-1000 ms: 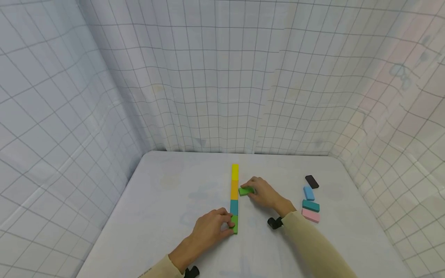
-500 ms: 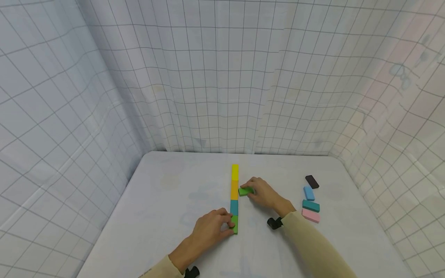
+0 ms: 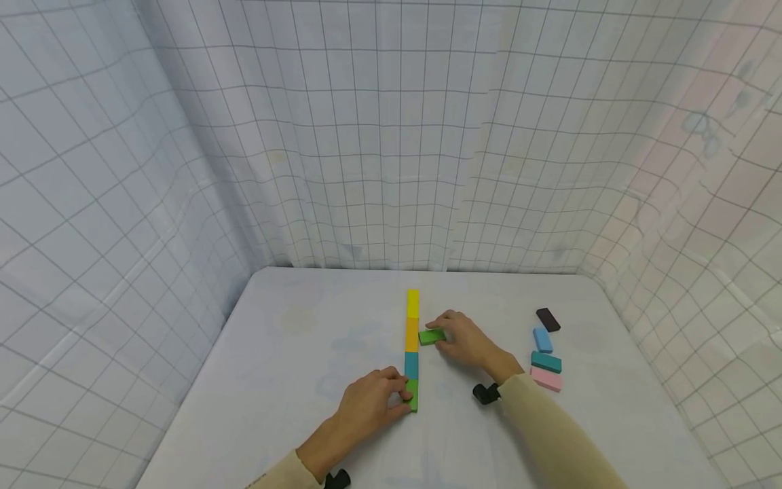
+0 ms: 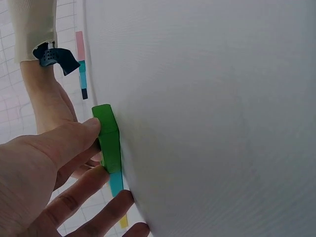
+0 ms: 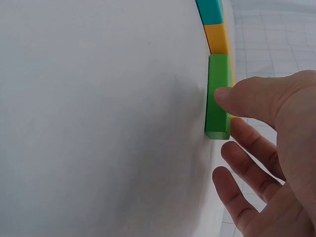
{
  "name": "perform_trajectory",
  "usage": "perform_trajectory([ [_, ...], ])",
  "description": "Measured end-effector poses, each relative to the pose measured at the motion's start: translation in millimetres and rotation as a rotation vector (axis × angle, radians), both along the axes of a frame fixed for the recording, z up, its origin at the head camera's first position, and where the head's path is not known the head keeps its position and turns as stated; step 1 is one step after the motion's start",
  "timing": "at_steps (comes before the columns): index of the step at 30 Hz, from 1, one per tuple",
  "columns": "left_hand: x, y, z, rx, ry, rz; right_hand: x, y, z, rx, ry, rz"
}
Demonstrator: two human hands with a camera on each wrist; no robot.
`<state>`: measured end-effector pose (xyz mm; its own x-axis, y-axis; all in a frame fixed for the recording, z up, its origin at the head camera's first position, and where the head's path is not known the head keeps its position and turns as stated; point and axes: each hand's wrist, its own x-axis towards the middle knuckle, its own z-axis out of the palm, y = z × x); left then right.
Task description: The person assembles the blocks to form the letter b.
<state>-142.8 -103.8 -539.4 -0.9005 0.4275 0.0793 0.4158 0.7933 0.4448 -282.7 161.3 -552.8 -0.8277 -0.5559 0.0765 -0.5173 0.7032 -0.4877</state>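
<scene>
A straight row of blocks runs away from me in the head view: a green block point(image 3: 413, 401), a teal block point(image 3: 412, 365), an orange block point(image 3: 412, 335) and a yellow block point(image 3: 413, 303). My left hand point(image 3: 369, 399) pinches the near green block, thumb on one long side and a fingertip at the other. A second green block point(image 5: 217, 98) lies crosswise, its left end at the orange block's right side. My right hand point(image 3: 464, 339) holds this one lightly, thumb against its near side and index finger by its far side. The other right fingers are spread loosely.
On the right of the white table point(image 3: 293, 353) lie a black block point(image 3: 548, 319), a light blue block point(image 3: 542, 340), a teal block point(image 3: 546, 362) and a pink block point(image 3: 546, 379). Grid-patterned white curtains point(image 3: 391, 156) surround the table at the back and sides.
My right hand has shifted slightly right, and its index finger now covers less of the crosswise green block. The blocks and my left hand stay in place.
</scene>
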Motion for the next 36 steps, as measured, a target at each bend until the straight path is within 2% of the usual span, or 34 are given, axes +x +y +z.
perform_trajectory([
  [8,0.0,0.8,-1.9,-0.003,0.027,0.007,3.3,17.5,0.2,-0.027,0.052,-0.025],
  [16,-1.6,0.8,-7.2,0.008,0.061,0.022,9.1,45.7,0.5,-0.040,0.054,-0.120],
  [23,-1.0,1.3,-9.5,0.028,0.076,0.025,15.3,83.7,-3.6,-0.062,0.134,-0.199],
  [31,0.6,0.4,-8.0,0.032,0.070,0.028,30.1,121.7,11.4,-0.093,0.138,-0.304],
  [36,1.7,-0.6,-7.3,0.028,0.061,0.031,34.9,143.0,14.4,-0.102,0.137,-0.372],
])
